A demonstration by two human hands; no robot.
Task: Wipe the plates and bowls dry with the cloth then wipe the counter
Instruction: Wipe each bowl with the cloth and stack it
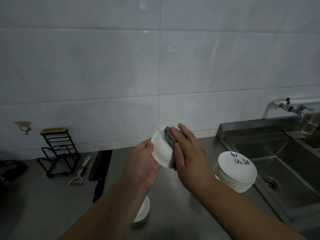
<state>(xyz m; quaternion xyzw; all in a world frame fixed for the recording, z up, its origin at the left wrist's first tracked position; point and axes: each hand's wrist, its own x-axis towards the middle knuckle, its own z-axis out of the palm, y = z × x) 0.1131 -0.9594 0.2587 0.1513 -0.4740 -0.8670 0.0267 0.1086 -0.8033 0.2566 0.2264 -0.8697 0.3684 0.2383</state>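
Drying 1 white dish (160, 151) is the step in hand, by my reading; whether it is a plate or a shallow bowl I cannot tell. The left hand (143, 163) grips its near edge from below, thumb curled over the rim, holding it tilted above the counter (173, 191). The right hand (187, 153) presses the grey cloth (170, 137) flat-fingered on the dish's right side, wrist bent inward. Right of that hand sits a stack of plates (235, 170); a bowl (142, 209) shows beneath the left forearm. Next likely calls for turning the dish so the cloth reaches unwiped areas.
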